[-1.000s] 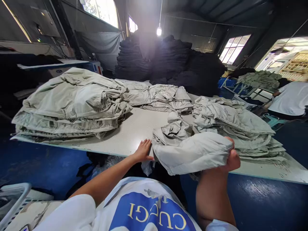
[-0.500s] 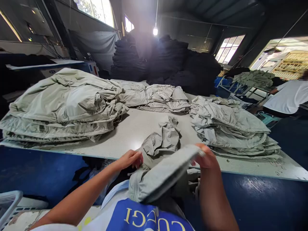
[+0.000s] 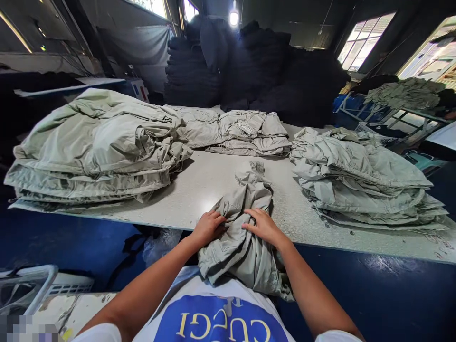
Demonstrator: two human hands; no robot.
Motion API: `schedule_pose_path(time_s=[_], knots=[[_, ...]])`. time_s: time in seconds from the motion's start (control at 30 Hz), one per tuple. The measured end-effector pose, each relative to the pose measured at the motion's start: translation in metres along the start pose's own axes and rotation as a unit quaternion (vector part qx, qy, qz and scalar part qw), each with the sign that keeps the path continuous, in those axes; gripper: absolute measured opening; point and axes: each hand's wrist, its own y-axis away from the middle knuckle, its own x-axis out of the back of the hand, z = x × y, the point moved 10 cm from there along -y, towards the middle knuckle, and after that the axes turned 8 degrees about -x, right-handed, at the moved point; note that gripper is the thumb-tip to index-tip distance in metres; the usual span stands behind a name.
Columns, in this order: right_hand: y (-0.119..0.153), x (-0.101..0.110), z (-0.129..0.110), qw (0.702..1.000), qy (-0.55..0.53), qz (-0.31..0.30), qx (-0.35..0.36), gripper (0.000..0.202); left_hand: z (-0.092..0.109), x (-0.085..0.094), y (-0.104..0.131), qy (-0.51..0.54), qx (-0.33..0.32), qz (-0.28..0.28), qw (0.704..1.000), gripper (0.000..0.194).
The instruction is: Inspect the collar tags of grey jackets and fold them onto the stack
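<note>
A crumpled grey-green garment (image 3: 237,242) lies over the table's front edge, its lower part hanging against my shirt and its narrow far end stretched out on the tabletop. My left hand (image 3: 209,228) is at its left side, fingers curled over the cloth with the tips partly hidden in a fold. On the right side of the same garment rests my right hand (image 3: 264,226), its thumb and fingers apart on the fabric. Both hands are at about the same height, with a bunched strip of cloth between them.
On the white table (image 3: 192,190) stand a tall garment pile (image 3: 96,142) at left, a lower pile (image 3: 252,133) at the back and another pile (image 3: 366,180) at right. Dark stacks (image 3: 249,71) rise behind. A white basket (image 3: 67,282) stands low at left.
The raised, blurred part of the garment has come down and hangs in front of me. My right hand has moved left and down onto the cloth; my left hand has shifted slightly right. The view has tilted down.
</note>
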Motion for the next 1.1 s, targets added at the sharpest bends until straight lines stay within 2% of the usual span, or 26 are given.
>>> schedule_pose_path(time_s=[0.07, 0.13, 0.17, 0.2, 0.27, 0.3, 0.33, 0.37, 0.4, 0.43, 0.5, 0.57, 0.6, 0.63, 0.7, 0.73, 0.77, 0.8, 0.83, 0.87, 0.93, 1.0, 1.03, 1.07, 1.1], knots=[[0.015, -0.002, -0.015, 0.999, -0.006, -0.038, 0.004, 0.040, -0.014, 0.015, 0.007, 0.072, 0.035, 0.056, 0.995, 0.014], [0.033, 0.000, -0.036, 0.993, -0.065, -0.095, 0.024, 0.037, -0.038, 0.035, 0.021, 0.180, 0.103, 0.162, 0.965, 0.014], [0.044, 0.001, -0.049, 0.984, -0.106, -0.135, 0.041, 0.039, -0.056, 0.045, 0.033, 0.247, 0.150, 0.232, 0.929, 0.011], [0.056, 0.001, -0.061, 0.970, -0.149, -0.185, 0.062, 0.040, -0.075, 0.052, 0.048, 0.313, 0.199, 0.302, 0.878, 0.007], [0.081, -0.001, -0.081, 0.922, -0.222, -0.304, 0.095, 0.045, -0.108, 0.061, 0.079, 0.413, 0.281, 0.414, 0.761, 0.004], [0.091, -0.003, -0.085, 0.892, -0.251, -0.363, 0.094, 0.048, -0.121, 0.065, 0.091, 0.442, 0.306, 0.449, 0.714, 0.008], [0.098, -0.006, -0.085, 0.867, -0.275, -0.408, 0.076, 0.050, -0.131, 0.071, 0.100, 0.457, 0.322, 0.472, 0.681, 0.012], [0.098, -0.007, -0.079, 0.855, -0.295, -0.425, 0.045, 0.051, -0.140, 0.078, 0.106, 0.462, 0.331, 0.484, 0.665, 0.014], [0.090, -0.007, -0.069, 0.858, -0.311, -0.408, 0.005, 0.052, -0.148, 0.085, 0.109, 0.464, 0.336, 0.489, 0.658, 0.015], [0.076, -0.003, -0.054, 0.878, -0.319, -0.356, -0.035, 0.050, -0.155, 0.091, 0.112, 0.469, 0.343, 0.494, 0.647, 0.016], [0.044, 0.016, -0.017, 0.934, -0.299, -0.175, -0.090, 0.045, -0.169, 0.100, 0.116, 0.485, 0.364, 0.499, 0.619, 0.016], [0.022, 0.035, 0.014, 0.965, -0.234, -0.001, -0.114, 0.041, -0.177, 0.107, 0.118, 0.482, 0.388, 0.501, 0.605, 0.014], [0.014, 0.038, 0.025, 0.970, -0.200, 0.053, -0.124, 0.042, -0.178, 0.113, 0.119, 0.460, 0.393, 0.505, 0.615, 0.014], [0.007, 0.036, 0.034, 0.972, -0.174, 0.081, -0.134, 0.047, -0.176, 0.124, 0.118, 0.417, 0.386, 0.513, 0.643, 0.016], [-0.006, 0.020, 0.041, 0.974, -0.149, 0.079, -0.149, 0.057, -0.155, 0.153, 0.105, 0.279, 0.326, 0.515, 0.742, 0.020], [-0.012, 0.010, 0.039, 0.976, -0.148, 0.068, -0.148, 0.058, -0.136, 0.163, 0.090, 0.210, 0.275, 0.493, 0.798, 0.020], [-0.016, 0.001, 0.031, 0.977, -0.152, 0.056, -0.136, 0.056, -0.113, 0.165, 0.069, 0.158, 0.216, 0.449, 0.853, 0.019], [-0.020, -0.007, 0.018, 0.980, -0.156, 0.047, -0.114, 0.052, -0.089, 0.158, 0.044, 0.124, 0.153, 0.385, 0.902, 0.018], [-0.022, -0.015, 0.000, 0.983, -0.160, 0.039, -0.081, 0.048, -0.064, 0.145, 0.020, 0.104, 0.092, 0.308, 0.941, 0.019], [-0.023, -0.023, -0.022, 0.985, -0.163, 0.026, -0.040, 0.045, -0.041, 0.126, -0.002, 0.091, 0.039, 0.231, 0.968, 0.023], [-0.019, -0.042, -0.069, 0.983, -0.177, -0.028, 0.051, 0.039, -0.008, 0.088, -0.033, 0.053, -0.030, 0.107, 0.992, 0.035], [-0.011, -0.056, -0.105, 0.968, -0.203, -0.091, 0.119, 0.026, 0.000, 0.055, -0.051, 0.006, -0.031, 0.025, 0.999, 0.050], [-0.009, -0.057, -0.112, 0.961, -0.222, -0.101, 0.129, 0.021, -0.004, 0.041, -0.055, -0.008, -0.017, -0.011, 1.000, 0.055], [-0.009, -0.052, -0.110, 0.959, -0.242, -0.086, 0.120, 0.019, -0.009, 0.029, -0.055, -0.017, -0.006, -0.042, 0.999, 0.059], [-0.013, -0.041, -0.099, 0.960, -0.259, -0.043, 0.093, 0.020, -0.014, 0.020, -0.051, -0.020, -0.003, -0.066, 0.998, 0.062]])
